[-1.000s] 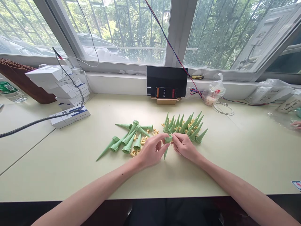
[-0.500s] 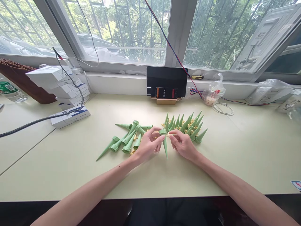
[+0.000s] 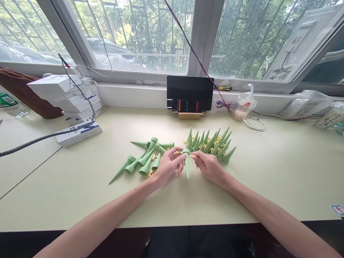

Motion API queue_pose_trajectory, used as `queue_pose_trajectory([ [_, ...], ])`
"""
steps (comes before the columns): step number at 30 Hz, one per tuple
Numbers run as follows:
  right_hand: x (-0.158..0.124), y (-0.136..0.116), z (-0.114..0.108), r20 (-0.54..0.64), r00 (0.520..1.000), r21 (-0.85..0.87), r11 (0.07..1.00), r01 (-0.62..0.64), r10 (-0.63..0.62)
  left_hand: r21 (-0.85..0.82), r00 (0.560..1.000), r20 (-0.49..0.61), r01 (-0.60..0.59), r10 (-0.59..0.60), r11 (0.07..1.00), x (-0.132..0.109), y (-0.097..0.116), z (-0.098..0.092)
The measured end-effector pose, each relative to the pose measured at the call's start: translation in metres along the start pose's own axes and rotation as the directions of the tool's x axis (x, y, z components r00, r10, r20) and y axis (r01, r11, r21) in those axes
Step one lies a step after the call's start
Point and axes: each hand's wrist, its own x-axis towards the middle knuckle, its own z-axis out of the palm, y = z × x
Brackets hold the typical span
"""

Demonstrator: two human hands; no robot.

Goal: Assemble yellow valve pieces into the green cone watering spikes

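Note:
My left hand [image 3: 170, 163] is closed around the wide collar of a green plastic watering spike [image 3: 187, 166], whose tip points down toward me. At the collar's right side, my right hand [image 3: 208, 165] pinches a small cream-yellow valve piece [image 3: 191, 156] that touches the spike. The join between them is partly covered by my fingers. Several loose green spikes [image 3: 146, 161] lie in a heap beside my left hand, with a few yellow pieces among them. Behind my right hand, several green spikes [image 3: 215, 143] stand tip-up in rows, with yellow pieces fitted among them.
A phone [image 3: 189, 105] leans on a small cardboard box [image 3: 189, 115] before a black tablet [image 3: 190, 87]. White boxes [image 3: 77, 100] are stacked at left, with a dark cable across them. A plastic bag [image 3: 244, 105] and a coiled white cable [image 3: 254, 124] lie at back right.
The held spike has swung a little so that its tip points straighter down. My right fingers have shifted slightly on the yellow piece. The view has moved slightly.

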Motion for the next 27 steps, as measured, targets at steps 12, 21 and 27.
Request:
queue_pose_trajectory([
  [12, -0.001, -0.004, -0.001, 0.043, 0.990, 0.115, 0.984, -0.136, 0.131, 0.148, 0.988, 0.088, -0.140, 0.128, 0.979, -0.003, -0.003, 0.000],
  [21, -0.001, -0.009, 0.000, 0.090, 0.959, 0.287, 0.915, -0.283, 0.269, 0.280, 0.972, 0.125, -0.228, 0.201, 0.932, -0.003, -0.007, -0.002],
  [27, 0.001, -0.012, -0.001, 0.201, 0.914, 0.472, 0.783, -0.405, 0.352, 0.460, 0.944, 0.112, -0.325, 0.310, 0.826, -0.003, -0.010, -0.003],
])
